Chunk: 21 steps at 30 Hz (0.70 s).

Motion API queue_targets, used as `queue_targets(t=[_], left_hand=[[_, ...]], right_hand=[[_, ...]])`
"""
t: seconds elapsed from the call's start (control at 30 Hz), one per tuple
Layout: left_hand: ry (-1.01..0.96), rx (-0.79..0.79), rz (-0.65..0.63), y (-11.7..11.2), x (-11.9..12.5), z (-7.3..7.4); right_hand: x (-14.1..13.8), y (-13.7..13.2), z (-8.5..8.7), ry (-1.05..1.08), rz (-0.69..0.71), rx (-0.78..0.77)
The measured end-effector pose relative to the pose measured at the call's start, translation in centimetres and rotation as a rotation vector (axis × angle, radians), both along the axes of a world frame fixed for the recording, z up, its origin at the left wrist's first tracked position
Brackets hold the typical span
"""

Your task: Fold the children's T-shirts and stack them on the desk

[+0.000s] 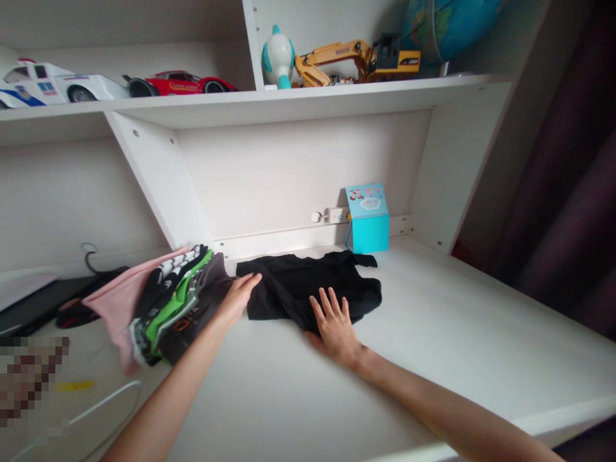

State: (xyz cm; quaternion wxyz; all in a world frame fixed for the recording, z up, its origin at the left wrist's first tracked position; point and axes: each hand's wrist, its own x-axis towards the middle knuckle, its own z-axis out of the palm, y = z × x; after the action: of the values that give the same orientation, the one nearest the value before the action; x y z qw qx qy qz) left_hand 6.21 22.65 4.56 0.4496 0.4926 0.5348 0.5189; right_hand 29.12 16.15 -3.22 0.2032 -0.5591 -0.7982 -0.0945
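Observation:
A folded black garment point(308, 282) lies on the white desk point(433, 333), near the back wall. My right hand point(334, 324) rests flat on its front edge with the fingers spread. My left hand point(238, 296) lies open with fingers stretched at the garment's left edge, touching it. Just left of that hand a stack of folded clothes point(163, 301) leans over, with pink, black, green and dark grey pieces.
A turquoise box point(368, 218) stands against the back wall behind the garment. On the shelf above sit toy cars point(178, 83), a yellow toy excavator point(356, 61), a small white-teal figure point(278, 58) and a globe point(447, 25). A white cable point(103, 401) lies at the desk's left.

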Motion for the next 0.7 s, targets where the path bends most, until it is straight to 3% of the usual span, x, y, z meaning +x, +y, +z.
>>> queue_targets(t=[0.1, 0.2, 0.37, 0.47, 0.53, 0.6, 0.7], left_hand=[[-0.123, -0.036, 0.073, 0.0, 0.7, 1.1], [-0.230, 0.021, 0.061, -0.2, 0.4, 1.8], [-0.327, 0.083, -0.022, -0.5, -0.4, 2.2], [-0.306, 0.100, -0.060, -1.5, -1.1, 2.5], [-0.183, 0.099, -0.159, -2.8, -2.0, 3.0], [0.073, 0.090, -0.300, -4.5, -3.2, 3.6], [0.540, 0.128, -0.417, -7.5, -5.0, 4.1]], right_hand=[[0.9, 1.3, 0.4, -0.042, -0.060, 0.077], [2.8, 1.9, 1.0, -0.061, -0.099, 0.127], [5.7, 1.6, 1.1, -0.030, -0.093, 0.097], [7.7, 1.1, 2.6, 0.119, -0.107, 0.143], [9.0, 0.3, 4.4, 0.273, -0.086, 0.123], [10.3, -1.1, 6.3, 0.369, -0.043, 0.049], [11.9, -3.9, 8.0, 0.238, 0.027, 0.037]])
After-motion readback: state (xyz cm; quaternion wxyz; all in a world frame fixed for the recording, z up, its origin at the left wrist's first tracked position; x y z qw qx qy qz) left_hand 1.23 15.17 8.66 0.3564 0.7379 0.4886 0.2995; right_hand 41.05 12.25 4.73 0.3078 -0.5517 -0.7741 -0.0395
